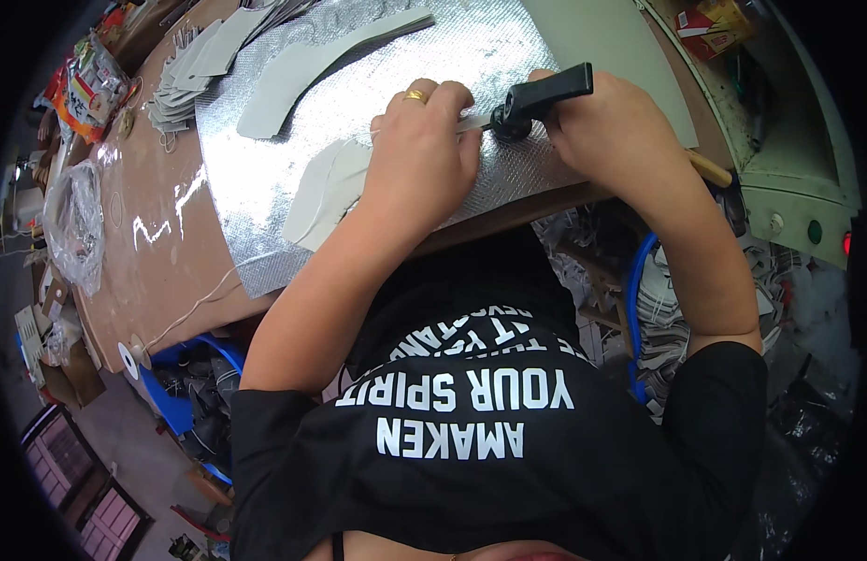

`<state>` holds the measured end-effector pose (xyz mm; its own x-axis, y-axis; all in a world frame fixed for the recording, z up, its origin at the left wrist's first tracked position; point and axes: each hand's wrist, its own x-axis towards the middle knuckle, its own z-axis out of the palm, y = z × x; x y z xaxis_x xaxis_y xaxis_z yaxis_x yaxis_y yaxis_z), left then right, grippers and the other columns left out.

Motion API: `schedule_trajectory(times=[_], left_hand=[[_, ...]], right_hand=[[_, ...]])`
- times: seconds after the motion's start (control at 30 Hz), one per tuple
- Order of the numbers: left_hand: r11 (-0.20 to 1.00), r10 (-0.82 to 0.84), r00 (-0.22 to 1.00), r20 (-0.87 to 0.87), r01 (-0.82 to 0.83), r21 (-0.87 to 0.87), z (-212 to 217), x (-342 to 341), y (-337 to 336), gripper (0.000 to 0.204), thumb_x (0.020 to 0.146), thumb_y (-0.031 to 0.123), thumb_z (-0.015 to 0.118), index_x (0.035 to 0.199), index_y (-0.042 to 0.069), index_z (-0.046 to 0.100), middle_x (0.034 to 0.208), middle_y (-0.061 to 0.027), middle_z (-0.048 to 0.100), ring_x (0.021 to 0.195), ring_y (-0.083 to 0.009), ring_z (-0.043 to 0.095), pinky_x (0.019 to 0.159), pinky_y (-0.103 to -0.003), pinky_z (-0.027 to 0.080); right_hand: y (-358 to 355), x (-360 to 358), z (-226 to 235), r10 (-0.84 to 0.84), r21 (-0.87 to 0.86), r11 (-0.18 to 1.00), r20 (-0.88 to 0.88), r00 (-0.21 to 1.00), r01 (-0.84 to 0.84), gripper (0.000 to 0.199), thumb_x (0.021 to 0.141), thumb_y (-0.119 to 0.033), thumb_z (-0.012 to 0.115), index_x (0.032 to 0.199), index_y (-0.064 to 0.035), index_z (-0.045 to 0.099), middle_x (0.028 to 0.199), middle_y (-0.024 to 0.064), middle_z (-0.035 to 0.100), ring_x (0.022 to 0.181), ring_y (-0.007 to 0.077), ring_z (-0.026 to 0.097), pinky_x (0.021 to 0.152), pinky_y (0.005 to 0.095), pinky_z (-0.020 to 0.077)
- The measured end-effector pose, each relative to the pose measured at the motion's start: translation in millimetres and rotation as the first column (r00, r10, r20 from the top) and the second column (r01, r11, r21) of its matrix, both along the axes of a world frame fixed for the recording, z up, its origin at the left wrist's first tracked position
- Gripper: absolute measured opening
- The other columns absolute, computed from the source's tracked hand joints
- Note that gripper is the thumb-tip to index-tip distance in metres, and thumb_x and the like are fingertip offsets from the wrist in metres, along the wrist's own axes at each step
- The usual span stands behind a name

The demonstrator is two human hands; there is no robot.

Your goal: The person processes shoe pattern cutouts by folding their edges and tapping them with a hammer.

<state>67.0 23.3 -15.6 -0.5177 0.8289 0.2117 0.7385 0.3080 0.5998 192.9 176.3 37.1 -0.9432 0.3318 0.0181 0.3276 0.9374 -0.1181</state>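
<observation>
My left hand point(424, 140) is closed, its fingertips pinching the narrow end of a pale grey curved sheet piece point(332, 182) that lies under my wrist. A gold ring sits on one finger. Close to those fingertips stands a black tool with a lever-like handle point(555, 91); its exact kind is not clear. My right hand point(606, 126) is curled around the tool's side, its fingertips partly hidden behind the handle. The tool's dark tip meets the pinched end of the piece. Beneath both hands spreads a shiny silver woven mat point(256, 229).
A stack of curved grey pieces point(302, 79) lies on the mat, with more bundled pieces point(186, 79) at the far left. Clear plastic bags point(75, 224) rest on the brown table point(162, 280). Blue bins point(639, 280) of grey pieces stand below. A wooden handle point(709, 168) juts out right.
</observation>
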Motion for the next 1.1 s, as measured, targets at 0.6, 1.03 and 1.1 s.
schedule_trajectory(times=[0.6,1.03,1.1], left_hand=[[0.952,-0.282,0.88,-0.382,0.307,0.004,-0.1,-7.5,-6.4,0.018,0.08,0.006,0.072,0.097,0.006,0.075,0.089,-0.0087,0.064,0.084,-0.0267,0.062,0.075,-0.038,0.05],[0.989,-0.113,0.993,-0.016,0.114,0.093,-5.2,-10.2,-19.6,0.013,0.082,0.014,0.074,0.092,0.006,0.076,0.092,-0.008,0.065,0.089,-0.0275,0.062,0.077,-0.037,0.051],[0.994,-0.082,0.997,0.006,0.081,0.075,-3.5,-10.2,-16.5,0.012,0.082,0.013,0.073,0.091,0.006,0.077,0.089,-0.0084,0.065,0.088,-0.0271,0.062,0.077,-0.037,0.052]], right_hand=[[4.6,2.6,5.3,-0.007,0.06,0.998,-0.081,0.997,0.012,0.012,0.083,-0.012,0.061,0.089,-0.009,0.071,0.076,0.0161,0.069,0.072,0.034,0.07,0.066,0.0445,0.0574],[6.8,-9.3,-2.4,-0.011,0.077,0.997,0.026,1.0,0.009,0.013,0.085,-0.014,0.061,0.085,-0.0065,0.072,0.076,0.0148,0.07,0.076,0.0334,0.071,0.069,0.0441,0.0572],[6.1,-5.8,5.1,-0.024,0.09,0.996,-0.051,0.998,0.029,0.014,0.085,-0.014,0.061,0.083,-0.0064,0.072,0.076,0.0156,0.07,0.076,0.0343,0.07,0.069,0.0445,0.0572]])
